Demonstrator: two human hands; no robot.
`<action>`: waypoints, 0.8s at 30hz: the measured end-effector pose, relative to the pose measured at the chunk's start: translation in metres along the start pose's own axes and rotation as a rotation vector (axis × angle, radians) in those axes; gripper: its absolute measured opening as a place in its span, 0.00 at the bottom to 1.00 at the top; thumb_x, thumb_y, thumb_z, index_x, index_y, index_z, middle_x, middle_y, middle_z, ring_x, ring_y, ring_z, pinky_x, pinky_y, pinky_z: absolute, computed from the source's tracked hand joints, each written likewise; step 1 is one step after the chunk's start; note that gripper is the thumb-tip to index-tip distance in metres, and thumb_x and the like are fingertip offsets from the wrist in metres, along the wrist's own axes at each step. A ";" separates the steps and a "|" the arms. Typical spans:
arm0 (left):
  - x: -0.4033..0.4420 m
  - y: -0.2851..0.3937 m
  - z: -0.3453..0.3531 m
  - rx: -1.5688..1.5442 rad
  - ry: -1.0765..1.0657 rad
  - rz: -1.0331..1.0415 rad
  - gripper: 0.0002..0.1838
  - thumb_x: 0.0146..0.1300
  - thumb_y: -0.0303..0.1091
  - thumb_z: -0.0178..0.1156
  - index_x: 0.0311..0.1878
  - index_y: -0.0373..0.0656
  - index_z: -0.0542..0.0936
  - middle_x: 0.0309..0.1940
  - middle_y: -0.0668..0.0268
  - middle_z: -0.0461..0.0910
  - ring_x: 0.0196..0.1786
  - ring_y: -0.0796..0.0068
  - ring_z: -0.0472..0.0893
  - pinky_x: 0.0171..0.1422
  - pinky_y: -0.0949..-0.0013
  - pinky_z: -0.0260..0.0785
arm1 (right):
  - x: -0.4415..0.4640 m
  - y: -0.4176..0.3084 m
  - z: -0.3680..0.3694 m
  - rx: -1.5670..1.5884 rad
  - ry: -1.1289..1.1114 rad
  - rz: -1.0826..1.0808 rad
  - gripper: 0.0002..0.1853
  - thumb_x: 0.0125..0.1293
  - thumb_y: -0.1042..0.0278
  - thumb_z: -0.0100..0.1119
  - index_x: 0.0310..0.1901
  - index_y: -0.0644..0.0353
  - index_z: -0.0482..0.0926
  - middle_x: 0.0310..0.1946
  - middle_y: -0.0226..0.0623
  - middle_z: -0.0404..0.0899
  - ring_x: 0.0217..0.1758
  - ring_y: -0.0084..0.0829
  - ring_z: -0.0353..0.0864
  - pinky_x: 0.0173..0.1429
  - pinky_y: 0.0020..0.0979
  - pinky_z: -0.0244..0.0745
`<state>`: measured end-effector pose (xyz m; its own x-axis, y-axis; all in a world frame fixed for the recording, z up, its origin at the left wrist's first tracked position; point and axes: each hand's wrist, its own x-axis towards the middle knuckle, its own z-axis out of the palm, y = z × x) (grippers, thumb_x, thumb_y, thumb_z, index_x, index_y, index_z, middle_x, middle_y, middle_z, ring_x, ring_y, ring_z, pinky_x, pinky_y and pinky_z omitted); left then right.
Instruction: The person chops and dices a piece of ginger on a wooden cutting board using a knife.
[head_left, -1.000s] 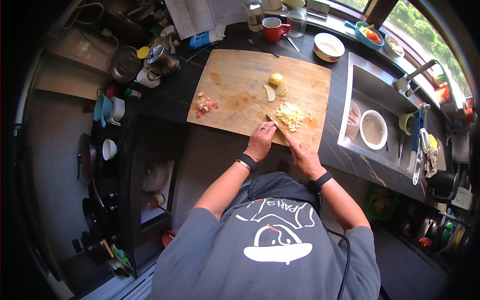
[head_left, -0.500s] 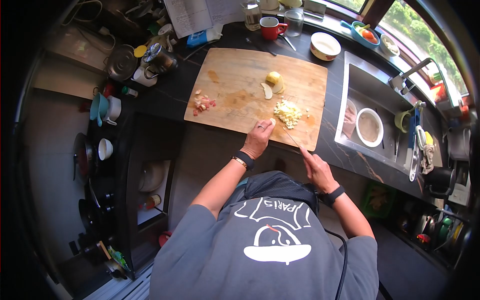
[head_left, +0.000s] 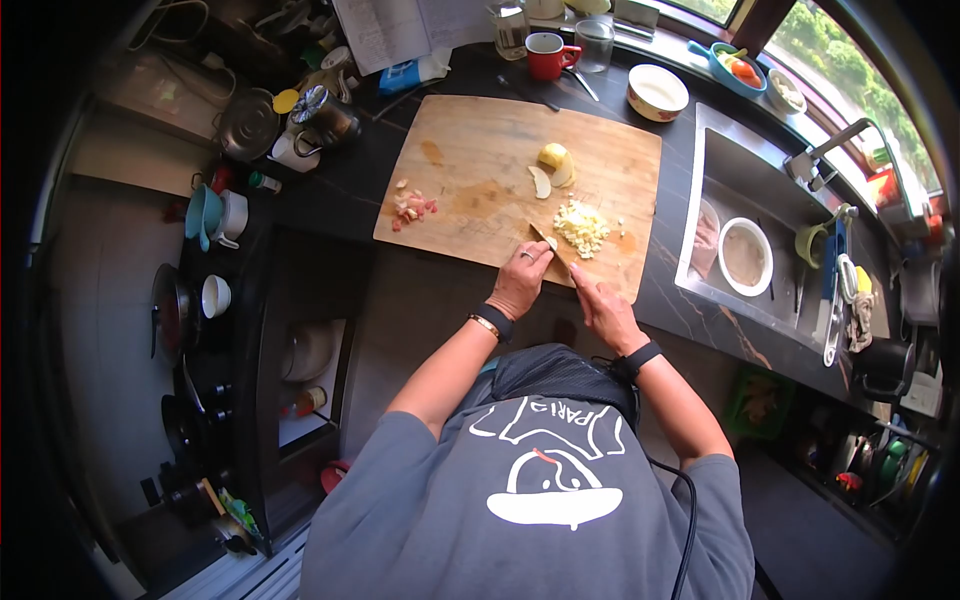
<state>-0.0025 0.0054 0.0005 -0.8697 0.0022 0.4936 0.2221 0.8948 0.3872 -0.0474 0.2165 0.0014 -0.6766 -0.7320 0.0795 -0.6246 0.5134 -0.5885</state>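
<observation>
On the wooden cutting board [head_left: 480, 215], my right hand [head_left: 606, 308] is closed round the handle of a knife [head_left: 548, 243], whose blade points up and left. My left hand [head_left: 522, 280] lies against the blade at the board's front edge, its fingers closed on a small pale piece of food [head_left: 551, 243]. Just right of the blade is a pile of chopped pale yellow bits [head_left: 581, 229]. Behind it sit a yellow-skinned chunk [head_left: 552, 156] and a cut slice [head_left: 541, 182]. Chopped pink pieces [head_left: 412, 208] lie at the board's left.
A sink [head_left: 740, 200] with a white bowl [head_left: 746, 254] in it is on the right. Behind the board stand a red mug [head_left: 546, 58], a jar and a patterned bowl [head_left: 657, 94]. A kettle [head_left: 326, 118] and a pan are at the back left.
Half a second ago the knife was drawn back right of my left hand. Now its blade is up against my left fingers, and my right hand has moved left toward them.
</observation>
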 end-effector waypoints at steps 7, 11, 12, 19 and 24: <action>-0.001 -0.001 0.000 -0.019 -0.020 -0.006 0.14 0.57 0.20 0.59 0.47 0.37 0.81 0.50 0.61 0.81 0.53 0.59 0.80 0.58 0.63 0.76 | -0.027 0.005 -0.009 0.036 0.026 -0.001 0.31 0.71 0.68 0.56 0.75 0.38 0.63 0.29 0.46 0.76 0.28 0.50 0.80 0.34 0.47 0.79; -0.003 -0.002 -0.003 -0.026 -0.027 0.019 0.16 0.57 0.20 0.60 0.50 0.37 0.81 0.50 0.60 0.81 0.53 0.59 0.80 0.58 0.63 0.76 | -0.061 0.008 -0.025 -0.001 0.021 -0.002 0.33 0.70 0.71 0.58 0.75 0.39 0.63 0.27 0.44 0.73 0.27 0.48 0.80 0.32 0.47 0.77; -0.003 -0.003 -0.005 -0.043 -0.034 0.034 0.17 0.57 0.20 0.60 0.51 0.36 0.81 0.50 0.60 0.81 0.53 0.59 0.80 0.58 0.63 0.76 | -0.070 0.008 -0.031 0.025 0.018 0.005 0.33 0.69 0.72 0.58 0.74 0.39 0.64 0.26 0.44 0.71 0.26 0.47 0.79 0.32 0.47 0.76; -0.001 -0.008 -0.005 -0.108 0.004 0.063 0.12 0.59 0.21 0.65 0.47 0.37 0.82 0.45 0.59 0.82 0.50 0.57 0.80 0.55 0.62 0.75 | -0.060 -0.004 -0.050 0.172 0.091 -0.005 0.30 0.70 0.75 0.56 0.72 0.46 0.68 0.27 0.44 0.73 0.29 0.45 0.78 0.35 0.44 0.75; -0.001 -0.011 -0.005 -0.106 -0.026 0.068 0.11 0.59 0.21 0.65 0.46 0.37 0.82 0.45 0.59 0.82 0.51 0.57 0.80 0.56 0.62 0.75 | -0.018 -0.002 -0.012 0.098 0.111 -0.102 0.30 0.71 0.71 0.56 0.74 0.44 0.65 0.29 0.47 0.75 0.29 0.49 0.79 0.35 0.46 0.78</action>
<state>-0.0018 -0.0069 -0.0006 -0.8619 0.0739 0.5016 0.3250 0.8400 0.4346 -0.0384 0.2344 0.0104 -0.6539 -0.7215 0.2276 -0.6549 0.3892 -0.6478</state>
